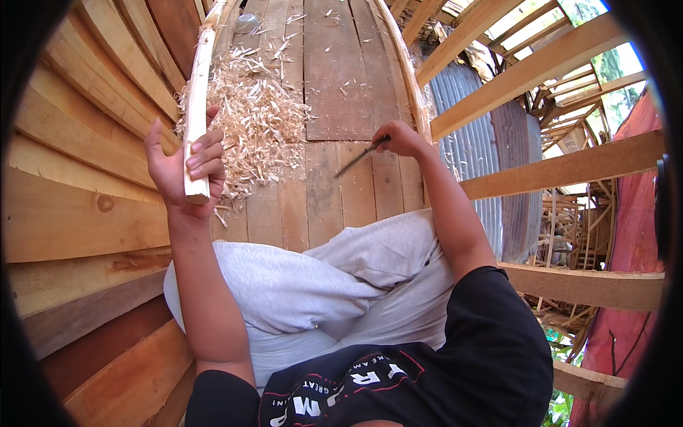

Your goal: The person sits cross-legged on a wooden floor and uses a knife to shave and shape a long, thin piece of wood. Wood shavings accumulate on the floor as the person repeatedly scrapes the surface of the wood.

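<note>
A long pale stick of whittled wood (200, 92) rests in my left hand (186, 165), its cut end toward me and its far end running up past the top of the view. The fingers wrap around it from the right while the thumb sticks up at its left side. Off to the right, my right hand (400, 138) grips a knife (361, 159) by its dark handle. The narrow blade points down and left, above the floorboards and apart from the stick.
Curly wood shavings (256, 121) cover the plank floor (341, 92) beside the stick. A plank wall (85, 192) curves along my left. Rails (569, 156) stand at right, with corrugated metal sheets (473, 128) beyond. A small clear container (247, 24) sits far off. My crossed legs fill the near floor.
</note>
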`<control>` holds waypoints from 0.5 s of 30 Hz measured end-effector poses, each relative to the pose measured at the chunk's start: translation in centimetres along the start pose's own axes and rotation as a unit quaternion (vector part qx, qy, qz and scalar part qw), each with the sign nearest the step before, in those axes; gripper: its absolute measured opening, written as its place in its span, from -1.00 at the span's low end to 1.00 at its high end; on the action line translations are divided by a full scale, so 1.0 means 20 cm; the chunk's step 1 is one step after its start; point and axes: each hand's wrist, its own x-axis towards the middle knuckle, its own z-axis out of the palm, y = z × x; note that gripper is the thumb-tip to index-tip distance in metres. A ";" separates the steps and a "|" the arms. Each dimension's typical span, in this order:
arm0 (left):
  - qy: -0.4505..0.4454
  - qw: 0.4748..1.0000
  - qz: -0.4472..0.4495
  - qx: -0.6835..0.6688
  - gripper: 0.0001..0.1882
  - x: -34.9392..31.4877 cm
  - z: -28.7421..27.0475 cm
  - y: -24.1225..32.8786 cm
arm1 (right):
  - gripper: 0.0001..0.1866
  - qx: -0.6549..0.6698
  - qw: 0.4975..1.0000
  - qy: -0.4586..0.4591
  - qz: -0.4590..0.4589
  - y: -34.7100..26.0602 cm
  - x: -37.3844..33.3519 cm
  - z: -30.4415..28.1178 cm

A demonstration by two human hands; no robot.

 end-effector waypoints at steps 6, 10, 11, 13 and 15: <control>0.003 1.000 0.014 0.000 -0.15 -0.03 0.02 0.02 | -0.70 0.102 0.949 0.263 0.144 -0.23 0.06 -0.07; -0.003 1.000 0.009 -0.004 -0.16 0.00 0.00 0.00 | -0.68 -0.006 0.926 0.308 0.216 -0.27 0.06 0.02; -0.001 1.000 0.008 -0.003 -0.17 0.01 0.00 -0.01 | -0.70 0.023 0.924 0.289 0.249 -0.23 0.08 0.04; 0.004 1.000 0.005 -0.004 -0.16 0.01 0.00 -0.01 | -0.73 0.118 0.903 0.206 0.360 -0.21 0.15 0.10; 0.007 1.000 0.007 -0.006 -0.16 0.00 0.01 -0.01 | -0.73 0.133 0.909 0.143 0.367 -0.19 0.20 0.18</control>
